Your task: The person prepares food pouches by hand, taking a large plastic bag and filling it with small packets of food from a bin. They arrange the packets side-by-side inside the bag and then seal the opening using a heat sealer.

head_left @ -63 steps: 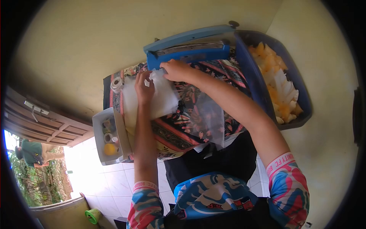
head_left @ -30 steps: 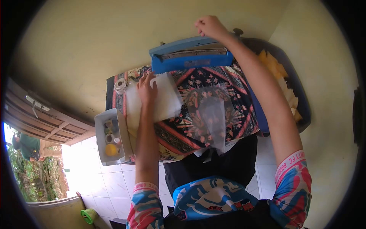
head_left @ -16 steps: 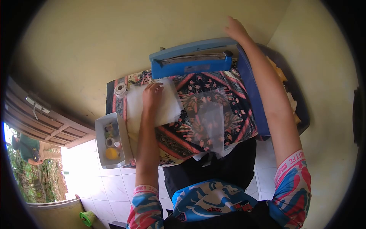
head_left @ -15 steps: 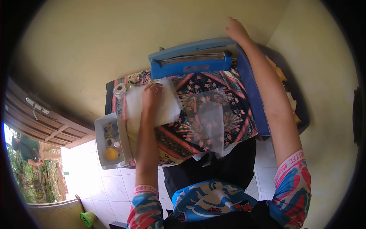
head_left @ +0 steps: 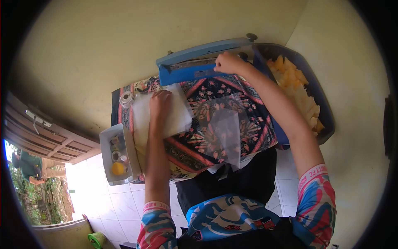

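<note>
Head view: the right hand (head_left: 229, 63), fingers curled, has come down to the opened blue sealer (head_left: 178, 76), so both hands are near it. Left hand (head_left: 160, 103), half bent, lies on white sheets (head_left: 179, 118) before its left end. Any grip, I cannot tell.

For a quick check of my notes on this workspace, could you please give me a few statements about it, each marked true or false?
1. The left hand is at the pale sheets. True.
2. The right hand is inside the dark blue tub. False: the right hand is over the blue sealer.
3. The sealer's top arm is pressed down flat. False: the top arm is raised.
4. The white roll is beside the pale sheets. True.
5. The round yellow thing is in the tub. False: the yellow thing is in the white box.
</note>
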The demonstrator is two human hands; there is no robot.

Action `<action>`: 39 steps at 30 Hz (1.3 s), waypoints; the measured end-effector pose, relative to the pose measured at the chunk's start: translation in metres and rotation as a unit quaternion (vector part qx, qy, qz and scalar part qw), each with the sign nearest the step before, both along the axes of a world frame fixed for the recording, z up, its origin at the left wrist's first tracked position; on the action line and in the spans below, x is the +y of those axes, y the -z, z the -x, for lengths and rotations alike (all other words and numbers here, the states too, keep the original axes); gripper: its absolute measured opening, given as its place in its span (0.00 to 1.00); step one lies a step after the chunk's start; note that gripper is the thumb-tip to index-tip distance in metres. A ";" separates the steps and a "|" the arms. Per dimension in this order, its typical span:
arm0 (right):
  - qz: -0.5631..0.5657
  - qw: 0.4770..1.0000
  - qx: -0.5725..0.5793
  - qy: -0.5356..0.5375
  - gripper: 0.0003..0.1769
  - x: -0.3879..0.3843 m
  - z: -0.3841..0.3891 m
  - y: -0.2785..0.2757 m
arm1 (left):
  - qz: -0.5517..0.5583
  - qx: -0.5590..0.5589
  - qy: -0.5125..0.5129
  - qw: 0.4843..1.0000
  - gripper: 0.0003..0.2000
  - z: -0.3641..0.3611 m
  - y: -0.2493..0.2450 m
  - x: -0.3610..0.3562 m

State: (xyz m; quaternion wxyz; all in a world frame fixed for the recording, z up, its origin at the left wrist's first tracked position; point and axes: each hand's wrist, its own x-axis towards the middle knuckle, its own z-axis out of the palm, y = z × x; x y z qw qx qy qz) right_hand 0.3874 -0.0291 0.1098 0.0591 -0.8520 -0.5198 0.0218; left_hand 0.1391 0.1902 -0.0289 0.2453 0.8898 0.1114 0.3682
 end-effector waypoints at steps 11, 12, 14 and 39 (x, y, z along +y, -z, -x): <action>0.056 0.990 0.115 0.052 0.17 0.021 0.010 0.056 | 0.004 0.025 -0.003 1.000 0.06 -0.001 0.003 0.005; 0.065 0.992 0.096 0.054 0.18 0.023 0.010 0.059 | 0.002 0.026 -0.002 1.000 0.06 -0.001 0.004 0.005; 0.082 0.993 0.057 0.056 0.20 0.026 0.013 0.067 | -0.001 0.027 0.001 1.000 0.06 -0.001 0.004 0.007; -0.304 0.887 0.344 -0.054 0.10 0.068 0.006 -0.048 | 0.019 0.010 -0.010 1.000 0.05 -0.003 0.003 0.003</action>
